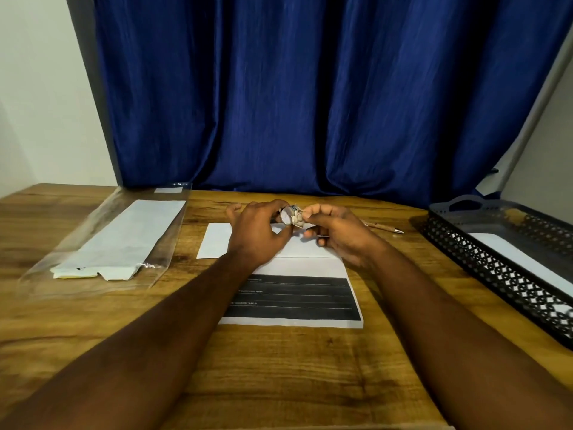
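Starting at the far left of the brown wood-grain bench (279,367): there's the clear plastic sleeve (77,243) lying flat with a stack of long white envelopes (130,240) inside it, nothing touching it.

Moving in, my left hand (257,231) is curled round the small whitish roll of printed stickers (291,214). They could be stamps, the print is too small to tell. The roll is up off the bench, between my two hands and right over the far edge of the plain white envelope (217,240) lying in front of me. My right hand (338,231) is just beside the left, thumb and forefinger pinching what looks like the loose end of the roll. So both hands are together and clamped on the same little thing.

Nearer to me than the envelope is the white paper form with a black block of lines (297,299). Further right a tan pen with a silver tip (384,227) lies on the bench, then the black lattice-sided plastic tray (496,259) with another white envelope (527,265) in it.

My read: I'm at the peel-one-off step. Next I need to keep the roll steady in the left hand, pull the end out with the right until one sticker comes free without tearing, then bring it down onto a corner of the envelope and press it flat.
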Demonstrator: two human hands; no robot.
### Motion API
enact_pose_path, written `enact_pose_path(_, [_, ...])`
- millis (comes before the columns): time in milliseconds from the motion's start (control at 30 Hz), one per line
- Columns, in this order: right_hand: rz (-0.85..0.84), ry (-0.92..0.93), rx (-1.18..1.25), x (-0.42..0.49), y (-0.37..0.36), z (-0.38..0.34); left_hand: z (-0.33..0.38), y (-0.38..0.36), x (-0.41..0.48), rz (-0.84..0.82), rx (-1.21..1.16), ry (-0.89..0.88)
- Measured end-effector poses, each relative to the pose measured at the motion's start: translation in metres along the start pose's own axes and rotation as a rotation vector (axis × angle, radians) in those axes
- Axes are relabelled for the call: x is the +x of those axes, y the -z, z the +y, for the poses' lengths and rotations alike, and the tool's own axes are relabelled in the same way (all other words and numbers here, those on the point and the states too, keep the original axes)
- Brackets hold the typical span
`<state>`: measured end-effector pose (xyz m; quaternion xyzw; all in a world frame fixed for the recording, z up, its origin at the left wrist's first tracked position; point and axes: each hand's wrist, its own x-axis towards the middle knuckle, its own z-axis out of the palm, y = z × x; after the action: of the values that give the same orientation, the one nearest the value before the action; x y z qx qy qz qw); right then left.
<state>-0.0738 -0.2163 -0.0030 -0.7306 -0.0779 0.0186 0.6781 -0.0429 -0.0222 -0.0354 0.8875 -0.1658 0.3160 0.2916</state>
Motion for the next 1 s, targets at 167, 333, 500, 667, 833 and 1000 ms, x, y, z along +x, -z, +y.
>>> enact_pose_path(167, [0.059, 0.045, -0.005, 0.004, -0.009, 0.003, 0.003, -0.001, 0.000, -0.038, 0.064, -0.055])
enact_pose_path(333, [0.244, 0.129, -0.135, 0.014, -0.005, 0.000, 0.009, -0.003, 0.003, -0.204, 0.160, -0.011])
enact_pose_path(500, [0.348, 0.264, -0.659, 0.046, 0.023, -0.007, 0.014, -0.007, 0.008, -0.319, 0.313, -0.123])
enact_pose_path(667, [0.387, 0.151, -1.016, 0.088, 0.057, -0.011, 0.021, -0.012, 0.015, -0.445, 0.350, -0.152])
enact_pose_path(833, [0.378, 0.024, -1.029, 0.117, 0.074, 0.001, 0.019, -0.016, 0.017, -0.525, 0.350, -0.156])
enact_pose_path(1000, [0.390, -0.046, -1.056, 0.115, 0.073, 0.009, 0.017, -0.017, 0.016, -0.568, 0.332, -0.124])
